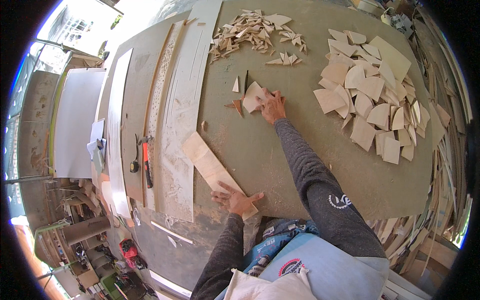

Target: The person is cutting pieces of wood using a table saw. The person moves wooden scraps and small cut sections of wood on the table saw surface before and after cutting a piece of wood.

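My left hand [236, 198] lies with its fingers spread on the lower end of a pale plywood strip [207, 160], which rests slantwise on the table. Farther off, my right hand [272, 107] has its fingers bent over a small curved-edged plywood piece [253, 96], gripping its right side. Just beyond that piece, a thin dark strip [246, 79] points away from me; its kind is unclear. A pale triangular offcut [236, 84] and a reddish-brown sliver [237, 107] lie to its left. The fingertips of my right hand are partly hidden.
Plywood pieces form a large pile [370, 87] at the right. Small triangular offcuts [250, 32] are heaped at the far side. To the left lie a long pale board [182, 115], a hammer [146, 160] with red on it and a tape measure [134, 166]. Sawdust dots the table [300, 65].
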A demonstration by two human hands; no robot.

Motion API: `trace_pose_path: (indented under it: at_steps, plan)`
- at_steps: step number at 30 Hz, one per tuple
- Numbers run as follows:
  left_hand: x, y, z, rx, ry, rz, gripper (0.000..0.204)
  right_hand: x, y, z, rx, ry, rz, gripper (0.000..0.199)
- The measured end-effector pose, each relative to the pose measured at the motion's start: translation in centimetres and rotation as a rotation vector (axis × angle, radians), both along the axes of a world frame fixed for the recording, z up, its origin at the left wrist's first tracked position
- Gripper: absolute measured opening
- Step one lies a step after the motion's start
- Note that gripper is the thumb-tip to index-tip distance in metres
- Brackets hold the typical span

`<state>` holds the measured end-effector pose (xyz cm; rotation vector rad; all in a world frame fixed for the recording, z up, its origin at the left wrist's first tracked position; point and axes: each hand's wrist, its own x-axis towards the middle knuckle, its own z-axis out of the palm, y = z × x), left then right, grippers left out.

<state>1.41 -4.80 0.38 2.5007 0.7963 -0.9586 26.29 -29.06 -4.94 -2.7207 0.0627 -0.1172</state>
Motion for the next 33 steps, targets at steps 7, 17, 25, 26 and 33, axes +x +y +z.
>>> trace_pose_path:
  at_steps: [7, 17, 25, 26, 33]
  plan:
    - [0.1, -0.1, 0.2, -0.008, 0.004, -0.005, 0.181, -0.1, 0.2, 0.3, 0.014, 0.007, -0.031, 0.04]
    - [0.1, 0.0, -0.2, 0.023, 0.01, -0.029, 0.181, -0.1, 0.5, 1.1, 0.056, 0.026, -0.079, 0.04]
    - [0.0, 0.0, -0.1, 0.009, -0.013, -0.017, 0.182, 0.3, 0.3, 1.1, 0.065, 0.018, -0.074, 0.038]
    - [0.0, 0.0, 0.0, 0.004, -0.019, -0.015, 0.182, 0.4, 0.3, 1.0, 0.06, 0.009, -0.073, 0.038]
    - [-0.3, 0.1, -0.4, 0.002, -0.04, -0.017, 0.182, 1.1, 0.1, 0.4, 0.052, -0.007, -0.076, 0.039]
